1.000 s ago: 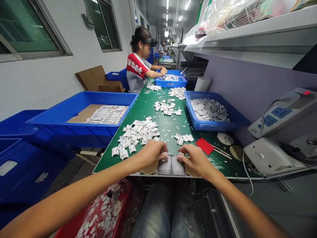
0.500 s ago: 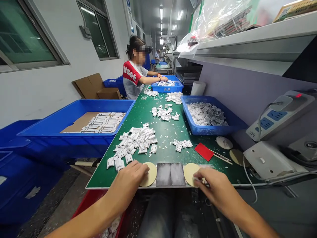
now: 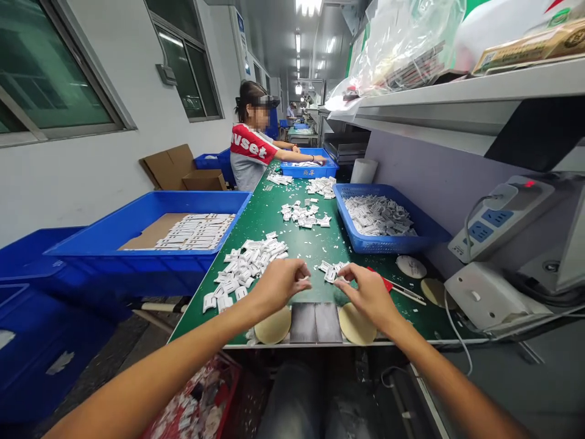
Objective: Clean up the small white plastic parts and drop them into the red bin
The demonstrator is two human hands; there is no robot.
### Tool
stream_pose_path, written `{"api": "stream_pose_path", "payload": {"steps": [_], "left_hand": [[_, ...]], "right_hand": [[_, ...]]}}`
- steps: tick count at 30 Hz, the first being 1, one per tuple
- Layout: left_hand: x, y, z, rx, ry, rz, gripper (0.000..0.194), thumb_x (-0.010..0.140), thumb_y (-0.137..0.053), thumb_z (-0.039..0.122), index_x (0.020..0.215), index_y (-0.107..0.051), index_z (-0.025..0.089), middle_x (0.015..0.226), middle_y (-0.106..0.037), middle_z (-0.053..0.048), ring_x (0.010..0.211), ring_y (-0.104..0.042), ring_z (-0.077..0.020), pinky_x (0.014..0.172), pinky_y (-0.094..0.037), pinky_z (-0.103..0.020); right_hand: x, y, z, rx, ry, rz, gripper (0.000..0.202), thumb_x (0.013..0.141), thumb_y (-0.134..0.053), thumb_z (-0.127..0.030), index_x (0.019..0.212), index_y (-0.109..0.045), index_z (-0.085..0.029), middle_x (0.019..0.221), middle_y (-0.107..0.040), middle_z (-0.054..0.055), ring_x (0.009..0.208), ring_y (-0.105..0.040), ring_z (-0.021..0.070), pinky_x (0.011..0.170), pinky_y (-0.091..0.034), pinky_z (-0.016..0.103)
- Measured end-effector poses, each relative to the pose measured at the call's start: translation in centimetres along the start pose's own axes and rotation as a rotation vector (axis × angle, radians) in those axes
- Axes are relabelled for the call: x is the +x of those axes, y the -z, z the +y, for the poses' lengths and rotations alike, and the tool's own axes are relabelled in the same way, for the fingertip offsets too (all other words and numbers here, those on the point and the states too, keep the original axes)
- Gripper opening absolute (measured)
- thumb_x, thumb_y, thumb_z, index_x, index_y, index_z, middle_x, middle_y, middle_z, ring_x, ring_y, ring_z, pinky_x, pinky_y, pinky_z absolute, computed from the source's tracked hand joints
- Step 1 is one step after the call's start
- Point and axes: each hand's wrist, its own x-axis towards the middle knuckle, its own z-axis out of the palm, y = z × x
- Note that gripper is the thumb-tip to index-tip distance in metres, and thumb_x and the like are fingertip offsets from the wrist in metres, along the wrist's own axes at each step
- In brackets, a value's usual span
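Observation:
My left hand [image 3: 286,283] is over the table to the right of the large pile of white plastic parts [image 3: 249,262]. Its fingers are pinched, and a small white piece shows at the tips. Beside a small group of white parts [image 3: 329,271] is my right hand [image 3: 368,296], thumb and forefinger closed on a white plastic part at that group's edge. Below the hands, at the table's front edge, lie two grey rectangular pads [image 3: 315,323] between a left yellow disc [image 3: 273,326] and a right yellow disc [image 3: 358,324].
A blue basket [image 3: 388,245] of white parts stands at right, near a power strip [image 3: 500,216]. Thin sticks [image 3: 409,294] and a partly hidden red piece lie behind my right hand. At left is a blue bin [image 3: 137,259]. Across the table, a person [image 3: 251,143] reaches into a blue tray [image 3: 311,172].
Both hands have lifted from the yellow discs and moved forward and inward over the table. My right hand now covers most of the red piece. The view has shifted slightly.

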Motion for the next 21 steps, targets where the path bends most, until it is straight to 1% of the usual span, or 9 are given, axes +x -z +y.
{"api": "stream_pose_path", "payload": {"steps": [3, 4, 7, 9, 11, 13, 16, 18, 21], "left_hand": [[2.8, -1.1, 0.7, 0.009, -0.071, -0.133, 0.023, 0.074, -0.074, 0.037, 0.087, -0.071, 0.019, 0.078, -0.072, -0.001, 0.07, -0.065, -0.0158, 0.062, -0.044, -0.024], [3.6, -1.7, 0.9, 0.045, -0.082, -0.131, 0.022, 0.073, -0.075, 0.035, 0.088, -0.071, 0.019, 0.082, -0.072, -0.002, 0.074, -0.066, -0.0164, 0.064, -0.044, -0.024], [5.0, -2.2, 1.0, 0.139, -0.083, 0.015, 0.024, 0.08, -0.07, 0.028, 0.102, -0.068, 0.019, 0.103, -0.071, -0.006, 0.097, -0.064, -0.0211, 0.08, -0.045, -0.027], [4.7, -1.1, 0.4, 0.188, -0.059, 0.116, 0.022, 0.087, -0.062, 0.026, 0.108, -0.064, 0.02, 0.111, -0.067, -0.008, 0.105, -0.061, -0.0235, 0.086, -0.044, -0.031], [3.8, 1.1, -0.8, 0.26, 0.004, 0.201, 0.02, 0.092, -0.054, 0.026, 0.108, -0.064, 0.021, 0.111, -0.067, -0.009, 0.103, -0.061, -0.0248, 0.084, -0.044, -0.033], [2.7, 3.5, -2.2, 0.39, 0.085, 0.253, 0.021, 0.093, -0.05, 0.027, 0.108, -0.064, 0.023, 0.108, -0.068, -0.008, 0.099, -0.062, -0.0248, 0.08, -0.044, -0.033], [1.5, 5.3, -3.7, 0.573, 0.127, 0.206, 0.025, 0.092, -0.053, 0.031, 0.114, -0.063, 0.024, 0.106, -0.068, -0.007, 0.096, -0.063, -0.0231, 0.076, -0.044, -0.031], [1.3, 5.0, -4.3, 0.609, 0.103, 0.15, 0.026, 0.09, -0.056, 0.033, 0.114, -0.064, 0.024, 0.106, -0.067, -0.007, 0.098, -0.062, -0.0222, 0.078, -0.045, -0.03], [1.8, 3.4, -4.9, 0.625, 0.083, 0.12, 0.023, 0.089, -0.058, 0.034, 0.106, -0.068, 0.023, 0.103, -0.067, -0.007, 0.1, -0.061, -0.0218, 0.081, -0.045, -0.029]], "right_hand": [[1.2, 0.2, 0.9, 0.002, 0.046, -0.089, 0.018, 0.084, -0.062, -0.035, 0.093, -0.07, -0.022, 0.084, -0.071, 0.002, 0.076, -0.064, 0.0168, 0.069, -0.046, 0.027], [1.6, 0.1, 1.3, -0.016, 0.059, -0.095, 0.018, 0.085, -0.061, -0.034, 0.093, -0.071, -0.022, 0.085, -0.072, 0.003, 0.078, -0.064, 0.0178, 0.072, -0.047, 0.028], [2.0, -0.5, 2.4, -0.078, 0.069, -0.033, 0.023, 0.088, -0.058, -0.029, 0.105, -0.07, -0.02, 0.1, -0.07, 0.009, 0.091, -0.063, 0.0229, 0.082, -0.048, 0.035], [1.8, -0.7, 3.0, -0.119, 0.089, 0.033, 0.031, 0.09, -0.054, -0.028, 0.118, -0.065, -0.02, 0.11, -0.067, 0.011, 0.097, -0.062, 0.0243, 0.084, -0.048, 0.037], [1.6, -0.9, 3.0, -0.164, 0.126, 0.094, 0.033, 0.093, -0.051, -0.028, 0.123, -0.061, -0.021, 0.113, -0.065, 0.011, 0.098, -0.062, 0.0238, 0.083, -0.049, 0.037], [1.9, -1.2, 2.2, -0.21, 0.172, 0.085, 0.031, 0.095, -0.048, -0.029, 0.122, -0.061, -0.021, 0.11, -0.066, 0.009, 0.097, -0.062, 0.0227, 0.084, -0.049, 0.036], [3.5, -2.4, -0.3, -0.279, 0.279, -0.081, 0.03, 0.097, -0.047, -0.03, 0.122, -0.061, -0.022, 0.108, -0.068, 0.007, 0.099, -0.061, 0.0206, 0.085, -0.047, 0.033], [5.0, -3.8, -2.4, -0.317, 0.35, -0.161, 0.029, 0.096, -0.049, -0.031, 0.121, -0.063, -0.024, 0.108, -0.069, 0.006, 0.101, -0.06, 0.0202, 0.086, -0.045, 0.031], [6.5, -5.6, -4.9, -0.355, 0.391, -0.215, 0.026, 0.09, -0.058, -0.039, 0.107, -0.07, -0.024, 0.098, -0.07, 0.006, 0.095, -0.062, 0.0217, 0.082, -0.045, 0.031]]}}
